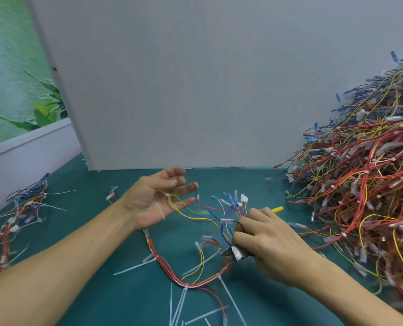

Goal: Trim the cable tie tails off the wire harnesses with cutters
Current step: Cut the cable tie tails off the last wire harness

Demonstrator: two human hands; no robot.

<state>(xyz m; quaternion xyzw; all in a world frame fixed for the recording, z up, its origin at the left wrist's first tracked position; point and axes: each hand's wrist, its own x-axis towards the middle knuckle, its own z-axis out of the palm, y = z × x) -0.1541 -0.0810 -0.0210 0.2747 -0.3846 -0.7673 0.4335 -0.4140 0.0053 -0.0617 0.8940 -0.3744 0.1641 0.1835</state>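
A wire harness (172, 269) of red, yellow and blue wires lies across the green table in front of me, with several long white cable tie tails (134, 267) sticking out. My left hand (158, 198) is palm up with straight fingers, and yellow and black wires and a white tie tail drape over it. My right hand (266, 241) grips the cutters (233, 252), whose metal jaws point left at the bundle, while a yellow handle tip (278, 209) sticks out behind the fingers. That hand also holds the harness end with blue and white connectors (233, 201).
A big heap of harnesses (365, 184) fills the right side of the table. A smaller bunch of harnesses (21, 212) lies at the left edge. A grey board (195, 90) stands upright behind the work area. Loose white tie tails (184, 309) lie at the near edge.
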